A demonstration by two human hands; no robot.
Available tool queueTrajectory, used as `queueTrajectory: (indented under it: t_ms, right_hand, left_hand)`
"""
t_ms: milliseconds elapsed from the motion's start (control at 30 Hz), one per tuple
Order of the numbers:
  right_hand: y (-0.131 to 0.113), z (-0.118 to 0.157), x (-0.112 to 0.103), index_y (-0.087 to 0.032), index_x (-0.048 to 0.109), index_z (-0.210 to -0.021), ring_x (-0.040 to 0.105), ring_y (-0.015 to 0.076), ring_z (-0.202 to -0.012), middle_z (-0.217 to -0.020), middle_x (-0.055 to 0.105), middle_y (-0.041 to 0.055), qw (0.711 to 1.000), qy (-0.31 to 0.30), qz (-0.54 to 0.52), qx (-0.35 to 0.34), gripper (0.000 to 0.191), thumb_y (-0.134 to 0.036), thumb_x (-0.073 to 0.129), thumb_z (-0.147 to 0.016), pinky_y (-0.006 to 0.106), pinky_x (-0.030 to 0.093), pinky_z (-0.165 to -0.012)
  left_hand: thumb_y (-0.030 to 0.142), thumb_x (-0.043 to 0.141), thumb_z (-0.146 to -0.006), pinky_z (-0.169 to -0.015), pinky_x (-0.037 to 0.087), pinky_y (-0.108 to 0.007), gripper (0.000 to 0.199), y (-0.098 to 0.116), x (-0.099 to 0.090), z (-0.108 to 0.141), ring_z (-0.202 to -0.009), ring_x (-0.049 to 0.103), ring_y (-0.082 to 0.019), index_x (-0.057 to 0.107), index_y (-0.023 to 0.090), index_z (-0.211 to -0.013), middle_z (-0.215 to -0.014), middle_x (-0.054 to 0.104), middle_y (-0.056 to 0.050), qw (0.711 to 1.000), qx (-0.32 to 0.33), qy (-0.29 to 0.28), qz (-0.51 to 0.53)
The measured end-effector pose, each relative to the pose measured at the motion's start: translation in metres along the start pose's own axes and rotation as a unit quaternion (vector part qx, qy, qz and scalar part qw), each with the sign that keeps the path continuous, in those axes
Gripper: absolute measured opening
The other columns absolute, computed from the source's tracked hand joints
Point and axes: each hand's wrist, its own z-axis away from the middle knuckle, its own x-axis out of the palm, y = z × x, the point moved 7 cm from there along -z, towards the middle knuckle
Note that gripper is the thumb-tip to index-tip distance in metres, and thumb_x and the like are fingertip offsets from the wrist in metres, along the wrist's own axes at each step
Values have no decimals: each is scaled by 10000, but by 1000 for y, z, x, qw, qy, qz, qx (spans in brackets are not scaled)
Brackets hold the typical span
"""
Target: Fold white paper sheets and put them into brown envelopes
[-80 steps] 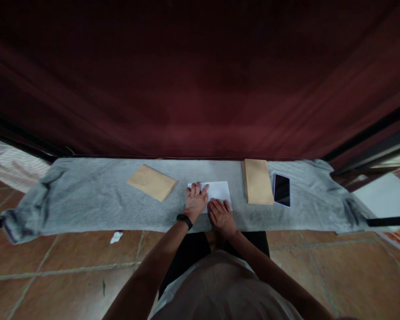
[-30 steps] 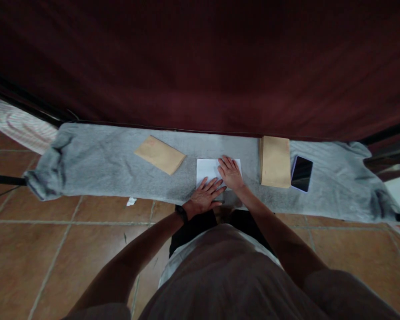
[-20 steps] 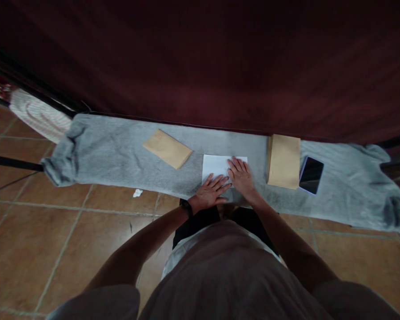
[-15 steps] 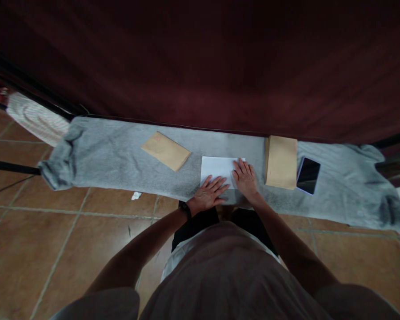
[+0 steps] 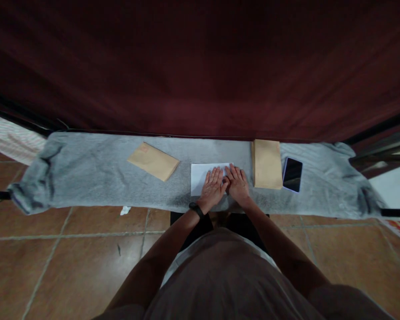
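Note:
A white sheet of paper point(image 5: 197, 178) lies on the grey cloth in front of me. My left hand point(image 5: 213, 186) rests flat on its middle, fingers pointing away from me. Flat on the paper's right end is my right hand point(image 5: 237, 183), its fingertips near the far edge. The two hands nearly meet, thumb side to thumb side. To the left a brown envelope point(image 5: 154, 162) lies at a slant. A stack of brown envelopes point(image 5: 267, 164) is right of my right hand.
A phone point(image 5: 292, 174) lies right of the stack. The narrow surface under the grey cloth point(image 5: 86, 173) ends at a dark red curtain point(image 5: 200, 75) behind it. Black bars stand at both ends. A white scrap point(image 5: 125, 210) is on the tiled floor.
My left hand has slid right over the paper, closer to my right hand. The view has shifted, so the objects appear further left.

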Motion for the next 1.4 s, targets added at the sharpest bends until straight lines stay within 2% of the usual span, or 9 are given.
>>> queueTrajectory:
  t_ms: [167, 333, 800, 1000, 1100, 1267, 1400]
  right_hand:
    - [0, -1, 0, -166, 397, -1550, 322, 319, -1483, -1633, 328, 129, 1000, 9, -5, 0, 532, -326, 368, -1043, 566, 230, -1197]
    - [-1, -2, 0, -168, 404, -1546, 327, 316, -1479, -1628, 341, 124, 1000, 19, -9, 3, 532, -351, 361, -1048, 567, 238, -1196]
    - [0, -1, -1, -182, 407, -1545, 336, 315, -1476, -1624, 348, 120, 999, 26, -28, 6, 525, -347, 366, -1048, 580, 246, -1197]
    - [-4, -4, -4, -159, 435, -1528, 348, 326, -1474, -1612, 366, 135, 999, 25, -21, 15, 517, -342, 370, -1049, 580, 248, -1201]
    - [-23, 0, -7, -123, 397, -1544, 327, 321, -1490, -1608, 368, 154, 999, 32, -29, 13, 538, -340, 355, -1054, 567, 250, -1209]
    - [-72, 20, 3, -100, 359, -1557, 302, 272, -1510, -1621, 353, 127, 997, 7, -48, -58, 550, -339, 339, -1061, 492, 239, -1239]
    - [-77, 37, 8, -95, 352, -1560, 297, 258, -1514, -1610, 374, 139, 997, -1, -38, -71, 548, -322, 335, -1062, 475, 234, -1246]
  left_hand:
    - [459, 286, -1046, -1280, 149, -479, 692, -18, 4, -3, -1562, 144, -265, 220, 26, -1582, -1661, 234, -182, 999, -20, -1, -30]
    - [481, 293, -1042, -1270, 169, -494, 694, -41, -2, 5, -1559, 156, -267, 216, 61, -1589, -1661, 243, -168, 998, -36, 21, -42]
    - [482, 323, -1033, -1263, 169, -522, 722, -83, -18, 18, -1558, 144, -305, 215, 29, -1584, -1652, 225, -213, 990, -116, 39, -66]
    - [486, 327, -1032, -1264, 163, -519, 712, -85, -18, 19, -1557, 153, -301, 228, 49, -1586, -1650, 240, -201, 989, -122, 42, -72]
    - [484, 346, -1027, -1262, 158, -536, 720, -85, -17, 17, -1556, 157, -307, 227, 46, -1585, -1648, 242, -206, 989, -126, 36, -74]
    - [433, 321, -1040, -1258, 187, -542, 662, -77, -23, 18, -1553, 169, -302, 255, 49, -1576, -1642, 275, -194, 989, -106, 61, -83]
    - [351, 287, -1049, -1270, 194, -505, 609, -55, -30, 30, -1559, 155, -261, 228, 80, -1591, -1659, 259, -151, 993, -51, 57, -85]
